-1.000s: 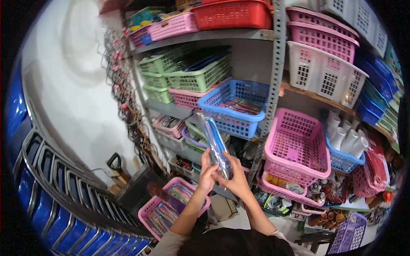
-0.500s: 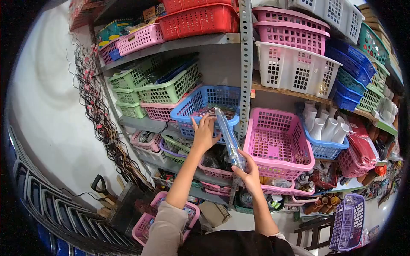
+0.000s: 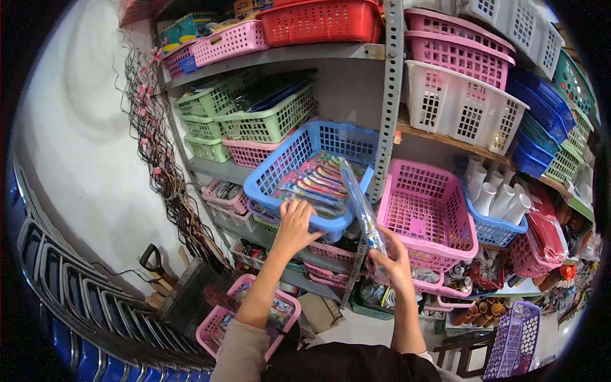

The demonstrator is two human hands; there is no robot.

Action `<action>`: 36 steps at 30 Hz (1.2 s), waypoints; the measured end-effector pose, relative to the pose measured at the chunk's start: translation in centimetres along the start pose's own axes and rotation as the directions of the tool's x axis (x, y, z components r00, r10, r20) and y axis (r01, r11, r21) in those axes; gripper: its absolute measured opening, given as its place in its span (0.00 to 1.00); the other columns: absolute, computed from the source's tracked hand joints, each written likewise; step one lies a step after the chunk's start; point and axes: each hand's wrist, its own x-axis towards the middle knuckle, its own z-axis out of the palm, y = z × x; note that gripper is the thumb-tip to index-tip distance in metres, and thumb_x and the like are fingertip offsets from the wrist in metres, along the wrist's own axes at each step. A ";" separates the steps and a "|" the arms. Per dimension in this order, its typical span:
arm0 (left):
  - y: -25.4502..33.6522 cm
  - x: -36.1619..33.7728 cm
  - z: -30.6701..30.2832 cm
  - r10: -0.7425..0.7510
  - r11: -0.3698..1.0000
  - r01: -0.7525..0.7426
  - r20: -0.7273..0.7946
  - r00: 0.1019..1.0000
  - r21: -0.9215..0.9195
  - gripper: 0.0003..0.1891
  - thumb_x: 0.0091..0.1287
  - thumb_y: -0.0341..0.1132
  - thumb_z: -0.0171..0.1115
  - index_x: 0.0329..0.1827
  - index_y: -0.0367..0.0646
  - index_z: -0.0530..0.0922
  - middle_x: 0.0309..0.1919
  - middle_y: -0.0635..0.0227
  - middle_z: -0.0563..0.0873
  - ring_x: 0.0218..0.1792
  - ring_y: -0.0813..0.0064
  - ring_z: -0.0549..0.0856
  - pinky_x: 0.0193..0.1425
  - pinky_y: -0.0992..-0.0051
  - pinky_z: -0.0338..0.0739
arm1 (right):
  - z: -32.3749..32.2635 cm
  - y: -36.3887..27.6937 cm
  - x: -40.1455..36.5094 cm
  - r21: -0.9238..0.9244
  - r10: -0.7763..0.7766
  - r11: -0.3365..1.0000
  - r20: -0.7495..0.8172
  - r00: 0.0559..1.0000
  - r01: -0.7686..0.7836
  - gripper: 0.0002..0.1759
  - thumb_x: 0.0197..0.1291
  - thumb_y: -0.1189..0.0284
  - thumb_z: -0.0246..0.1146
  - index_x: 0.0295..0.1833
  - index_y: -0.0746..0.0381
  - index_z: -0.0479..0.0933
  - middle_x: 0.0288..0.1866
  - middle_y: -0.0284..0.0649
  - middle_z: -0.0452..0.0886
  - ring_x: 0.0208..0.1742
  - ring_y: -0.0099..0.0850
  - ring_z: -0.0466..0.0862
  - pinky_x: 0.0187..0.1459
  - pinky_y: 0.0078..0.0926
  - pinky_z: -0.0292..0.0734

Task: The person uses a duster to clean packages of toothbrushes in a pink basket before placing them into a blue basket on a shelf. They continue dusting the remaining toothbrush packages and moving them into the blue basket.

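Observation:
My left hand [image 3: 294, 224] grips the front rim of a blue basket [image 3: 272, 173] that tips forward off the shelf, showing several colourful packets [image 3: 313, 178] inside. My right hand [image 3: 393, 260] holds a long clear plastic packet [image 3: 360, 204] upright by its lower end, just right of the blue basket and in front of the grey shelf post [image 3: 385, 121]. The packet's top reaches the basket's right rim.
A pink basket [image 3: 425, 216] sits right of the post. Green baskets [image 3: 254, 114], pink ones and a red one [image 3: 321, 22] fill upper shelves. White baskets [image 3: 468, 108] stand at upper right. A pink basket [image 3: 232, 318] lies on the floor. Dark twig garlands [image 3: 162, 172] hang on the left wall.
My left hand has dropped from inside the blue basket to its front rim and the basket has tilted forward. My right hand with the packet has shifted slightly right.

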 end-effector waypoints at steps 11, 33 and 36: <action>-0.5 -9.0 -2.7 -0.004 0.999 0.006 -0.038 0.999 0.039 0.20 0.39 0.36 0.73 0.32 0.42 0.72 0.35 0.64 0.75 0.42 0.64 0.74 0.55 0.59 0.60 | 4.7 -4.6 8.3 -0.680 -0.275 0.635 0.243 0.930 0.366 0.28 0.44 0.64 0.69 0.55 0.54 0.75 0.55 0.48 0.74 0.55 0.47 0.74 0.55 0.38 0.69; -0.3 -10.0 -3.0 0.016 1.000 -0.015 -0.082 0.997 0.014 0.22 0.37 0.38 0.76 0.32 0.45 0.73 0.34 0.67 0.76 0.42 0.66 0.75 0.53 0.62 0.61 | 10.7 1.0 16.2 -0.780 0.275 -0.162 0.552 0.787 0.604 0.29 0.45 0.64 0.64 0.58 0.52 0.73 0.52 0.48 0.74 0.57 0.48 0.73 0.52 0.44 0.74; -0.2 -9.5 -3.3 0.007 1.000 -0.006 -0.054 0.999 0.011 0.21 0.38 0.38 0.74 0.33 0.42 0.73 0.35 0.65 0.76 0.43 0.66 0.75 0.54 0.62 0.62 | 12.7 -0.2 10.2 -0.655 -0.106 0.249 0.714 0.693 0.713 0.15 0.55 0.66 0.57 0.44 0.63 0.77 0.39 0.51 0.79 0.41 0.47 0.81 0.41 0.44 0.77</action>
